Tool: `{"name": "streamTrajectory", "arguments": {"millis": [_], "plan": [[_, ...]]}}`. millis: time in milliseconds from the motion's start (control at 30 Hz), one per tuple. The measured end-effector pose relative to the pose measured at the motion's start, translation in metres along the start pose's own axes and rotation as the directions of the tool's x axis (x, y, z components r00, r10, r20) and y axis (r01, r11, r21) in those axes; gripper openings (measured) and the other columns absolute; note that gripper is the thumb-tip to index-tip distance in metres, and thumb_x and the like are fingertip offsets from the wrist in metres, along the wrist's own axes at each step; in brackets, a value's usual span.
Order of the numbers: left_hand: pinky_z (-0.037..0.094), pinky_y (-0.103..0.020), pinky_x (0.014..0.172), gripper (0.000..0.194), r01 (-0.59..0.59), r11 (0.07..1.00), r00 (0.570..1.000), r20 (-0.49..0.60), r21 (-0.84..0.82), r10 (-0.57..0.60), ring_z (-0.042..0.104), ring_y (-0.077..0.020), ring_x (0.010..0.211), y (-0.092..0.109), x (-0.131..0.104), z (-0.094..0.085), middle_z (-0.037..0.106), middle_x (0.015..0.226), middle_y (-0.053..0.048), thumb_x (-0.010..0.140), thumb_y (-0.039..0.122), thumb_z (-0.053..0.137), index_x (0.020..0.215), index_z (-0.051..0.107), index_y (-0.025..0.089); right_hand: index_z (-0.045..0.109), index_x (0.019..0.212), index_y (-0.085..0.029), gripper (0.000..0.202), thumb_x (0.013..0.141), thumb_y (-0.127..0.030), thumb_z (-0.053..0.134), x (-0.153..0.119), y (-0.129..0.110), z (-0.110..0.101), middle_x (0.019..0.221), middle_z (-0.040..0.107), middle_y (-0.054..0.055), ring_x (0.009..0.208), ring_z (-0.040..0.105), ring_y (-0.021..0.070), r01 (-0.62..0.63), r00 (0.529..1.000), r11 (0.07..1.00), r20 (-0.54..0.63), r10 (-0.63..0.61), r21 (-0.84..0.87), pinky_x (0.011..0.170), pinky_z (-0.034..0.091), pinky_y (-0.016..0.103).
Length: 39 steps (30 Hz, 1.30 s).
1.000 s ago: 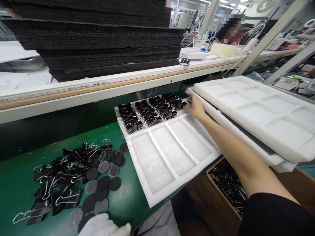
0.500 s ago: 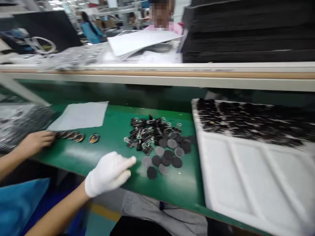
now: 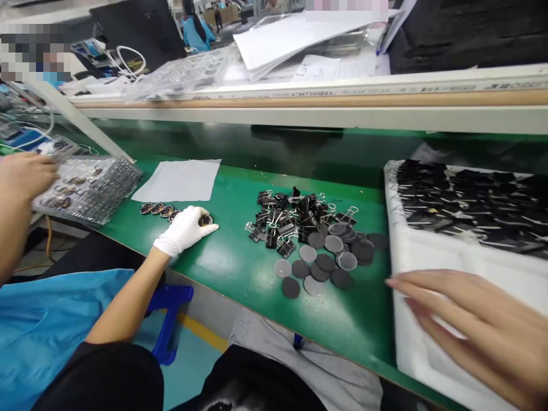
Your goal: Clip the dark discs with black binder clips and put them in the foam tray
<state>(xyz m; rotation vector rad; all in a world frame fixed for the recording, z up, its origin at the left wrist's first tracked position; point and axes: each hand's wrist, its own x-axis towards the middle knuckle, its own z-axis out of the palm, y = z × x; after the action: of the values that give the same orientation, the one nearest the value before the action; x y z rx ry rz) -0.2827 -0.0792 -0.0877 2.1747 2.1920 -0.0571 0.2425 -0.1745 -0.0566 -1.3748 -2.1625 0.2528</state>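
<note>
My left hand (image 3: pixel 183 231), in a white glove with bare fingertips, is closed around a small round dark part with a shiny rim (image 3: pixel 205 220) at the table. Beside it, several similar round parts (image 3: pixel 158 208) sit in a row, partly covered by the glove. My right hand (image 3: pixel 475 325), bare and blurred, hangs over the white foam tray (image 3: pixel 400 308) with fingers stretched out and nothing visible in them. Between my hands lie a heap of black binder clips (image 3: pixel 285 228) and loose black and grey discs (image 3: pixel 325 262) on the green table.
At the left, a co-worker's bare hand (image 3: pixel 28 177) is over stacked clear plastic trays (image 3: pixel 94 188) of round parts. A white sheet (image 3: pixel 180 180) lies behind the row. More black clips (image 3: pixel 471 205) fill the tray's far part. A shelf edge (image 3: pixel 299 117) spans the back.
My left hand has gone from pointing beside the discs to the round part at the row's end. My right hand has come into view. The co-worker's hand has moved from the row to the plastic trays.
</note>
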Motion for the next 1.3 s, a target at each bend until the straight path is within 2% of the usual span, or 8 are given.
{"name": "streamTrajectory", "arguments": {"millis": [133, 300, 433, 633, 733, 1000, 1100, 1300], "plan": [[0.051, -0.038, 0.098, 0.040, -0.090, 0.984, 0.990, -0.125, -0.155, 0.070, 0.068, -0.0282, 0.109, 0.023, -0.008, 0.017, 0.073, 0.118, -0.013, 0.095, 0.051, 0.058, 0.115, 0.067, 0.017, 0.072, 0.127, -0.047, 0.040, 0.097, -0.033, 0.050, 0.024, -0.054, 0.036, 0.105, 0.079, 0.009, 0.086, 0.073, 0.0309, 0.298, 0.922, 0.953, 0.245, -0.300, 0.047, 0.070, 0.057, 0.051], [0.051, -0.034, 0.098, 0.034, -0.124, 0.908, 0.922, -0.385, -0.399, -0.043, 0.069, -0.0215, 0.103, 0.074, -0.019, 0.009, 0.075, 0.114, -0.010, 0.100, 0.042, 0.049, 0.115, 0.068, 0.017, 0.078, 0.101, -0.021, 0.033, 0.098, -0.049, 0.060, 0.059, -0.105, 0.098, 0.097, 0.072, 0.018, 0.092, 0.066, 0.0353, 0.252, 0.900, 0.950, 0.406, -0.160, -0.184, 0.072, 0.052, 0.049], [0.045, -0.026, 0.056, 0.037, -0.137, 0.591, 0.969, -0.230, -0.795, -0.085, 0.053, -0.0095, 0.054, 0.121, -0.018, -0.020, 0.068, 0.081, -0.002, 0.098, 0.049, 0.055, 0.107, 0.070, 0.016, 0.076, 0.096, -0.019, 0.027, 0.094, -0.044, 0.066, 0.068, -0.113, 0.125, 0.098, 0.072, 0.018, 0.095, 0.066, 0.0353, 0.172, 0.899, 0.964, 0.432, -0.069, -0.205, 0.077, 0.051, 0.047], [0.046, -0.022, 0.057, 0.046, -0.004, 0.148, 0.960, 0.038, -0.989, 0.276, 0.064, -0.0106, 0.072, 0.173, 0.002, -0.045, 0.068, 0.109, -0.008, 0.095, 0.049, 0.064, 0.130, 0.064, 0.020, 0.072, 0.107, -0.018, 0.027, 0.098, -0.041, 0.061, 0.070, -0.090, 0.097, 0.095, 0.072, 0.012, 0.090, 0.068, 0.0285, 0.107, 0.994, 0.993, -0.021, -0.108, -0.056, 0.077, 0.053, 0.043], [0.052, -0.025, 0.065, 0.049, -0.013, 0.146, 0.923, 0.045, -0.989, 0.382, 0.068, -0.0154, 0.083, 0.198, 0.005, -0.048, 0.070, 0.117, -0.009, 0.097, 0.053, 0.061, 0.135, 0.063, 0.022, 0.066, 0.125, -0.015, 0.030, 0.099, -0.029, 0.064, 0.078, -0.077, 0.072, 0.108, 0.069, 0.014, 0.098, 0.068, 0.0250, 0.167, 0.949, 0.985, -0.278, -0.149, 0.040, 0.086, 0.058, 0.039], [0.059, -0.037, 0.092, 0.047, -0.334, 0.352, 0.866, -0.137, -0.874, 0.481, 0.071, -0.0217, 0.102, 0.252, 0.001, -0.057, 0.070, 0.130, -0.010, 0.102, 0.042, 0.049, 0.142, 0.059, 0.020, 0.069, 0.133, -0.023, 0.041, 0.092, -0.020, 0.073, 0.082, -0.042, 0.060, 0.105, 0.055, 0.009, 0.091, 0.063, 0.0205, 0.107, 0.914, 0.967, -0.407, -0.004, 0.231, 0.076, 0.062, 0.037], [0.056, -0.036, 0.106, 0.042, -0.343, 0.303, 0.860, -0.167, -0.889, 0.482, 0.066, -0.0226, 0.124, 0.258, 0.003, -0.051, 0.067, 0.140, -0.008, 0.098, 0.035, 0.056, 0.137, 0.062, 0.020, 0.063, 0.141, -0.026, 0.058, 0.085, -0.030, 0.080, 0.076, -0.036, 0.065, 0.117, 0.057, 0.010, 0.086, 0.067, 0.0187, -0.072, 0.944, 0.770, -0.206, 0.258, 0.633, 0.068, 0.064, 0.035], [0.063, -0.031, 0.078, 0.045, -0.195, 0.379, 0.910, -0.022, -0.905, 0.415, 0.074, -0.0168, 0.078, 0.260, 0.008, -0.047, 0.079, 0.098, -0.004, 0.086, 0.042, 0.074, 0.125, 0.069, 0.020, 0.075, 0.114, -0.020, 0.047, 0.076, -0.043, 0.089, 0.075, -0.030, 0.072, 0.086, 0.075, 0.004, 0.080, 0.074, 0.0203, -0.344, 0.861, 0.198, 0.224, 0.456, 0.918, 0.080, 0.064, 0.039]]}}
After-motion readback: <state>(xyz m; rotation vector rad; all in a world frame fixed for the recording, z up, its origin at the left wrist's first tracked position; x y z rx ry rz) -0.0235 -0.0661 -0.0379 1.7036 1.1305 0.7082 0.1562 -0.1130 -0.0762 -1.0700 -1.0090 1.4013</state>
